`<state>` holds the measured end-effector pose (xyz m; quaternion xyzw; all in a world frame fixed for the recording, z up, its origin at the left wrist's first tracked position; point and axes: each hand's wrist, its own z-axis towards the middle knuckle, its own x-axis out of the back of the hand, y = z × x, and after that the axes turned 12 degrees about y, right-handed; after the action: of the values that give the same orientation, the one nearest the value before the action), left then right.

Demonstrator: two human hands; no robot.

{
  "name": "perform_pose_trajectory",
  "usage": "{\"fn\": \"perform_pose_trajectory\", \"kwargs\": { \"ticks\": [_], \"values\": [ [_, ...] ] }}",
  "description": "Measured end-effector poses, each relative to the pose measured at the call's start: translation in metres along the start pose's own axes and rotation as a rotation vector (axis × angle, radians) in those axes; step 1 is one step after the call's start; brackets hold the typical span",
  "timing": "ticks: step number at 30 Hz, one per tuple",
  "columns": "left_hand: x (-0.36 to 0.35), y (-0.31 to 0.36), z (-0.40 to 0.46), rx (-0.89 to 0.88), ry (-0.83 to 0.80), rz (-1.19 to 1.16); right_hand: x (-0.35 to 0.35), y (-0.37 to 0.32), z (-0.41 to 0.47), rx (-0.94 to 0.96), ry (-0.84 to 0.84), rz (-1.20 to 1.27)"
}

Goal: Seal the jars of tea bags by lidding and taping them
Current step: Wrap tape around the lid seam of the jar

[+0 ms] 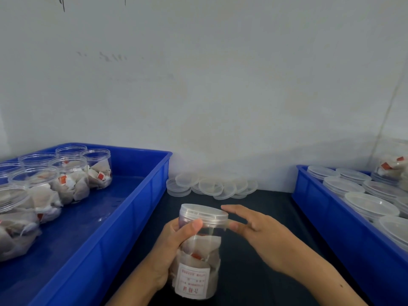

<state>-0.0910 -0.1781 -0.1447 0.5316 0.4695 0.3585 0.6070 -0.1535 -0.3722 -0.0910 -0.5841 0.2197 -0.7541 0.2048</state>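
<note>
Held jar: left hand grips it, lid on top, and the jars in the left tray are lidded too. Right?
Not quite. The head view shows the left-tray jars open, without lids. The rest holds: the left hand grips the jar, lid on top.

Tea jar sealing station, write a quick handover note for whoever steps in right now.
Left hand grips the labelled jar of tea bags above the dark table. Right hand is open, fingers touching the lid sitting on that jar.
Left bin: open jars with tea bags, no lids.
Right bin: lidded jars.
Loose lids lie by the wall.
Done: lid on held jar. Tape cannot be seen.
Left: tape this jar, then do the open ones.
</note>
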Motion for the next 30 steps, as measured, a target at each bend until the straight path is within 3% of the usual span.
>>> {"fn": "perform_pose_trajectory", "kwargs": {
  "ticks": [8,12,15,18,20,24,30],
  "values": [
    [0.0,0.0,-0.002,-0.037,-0.092,-0.032,-0.007,0.0,0.001,0.062,0.066,0.032],
    [0.0,-0.004,-0.002,-0.12,-0.052,0.018,-0.011,-0.005,-0.001,0.078,0.106,0.03],
    [-0.004,-0.005,0.0,-0.298,0.136,0.116,-0.011,-0.007,-0.003,0.063,0.15,-0.013],
    [-0.008,-0.006,-0.003,-0.567,0.458,0.303,-0.011,-0.008,-0.006,0.033,0.178,-0.056],
    [-0.016,-0.004,-0.008,-0.622,0.54,0.486,-0.014,-0.011,-0.009,0.023,0.202,-0.092],
    [-0.033,-0.007,-0.008,-0.506,0.575,0.761,-0.027,-0.017,-0.015,0.068,0.244,-0.167],
    [-0.022,-0.003,-0.003,-0.416,0.6,0.687,-0.029,-0.022,-0.016,0.101,0.141,-0.142]
  ]
}}
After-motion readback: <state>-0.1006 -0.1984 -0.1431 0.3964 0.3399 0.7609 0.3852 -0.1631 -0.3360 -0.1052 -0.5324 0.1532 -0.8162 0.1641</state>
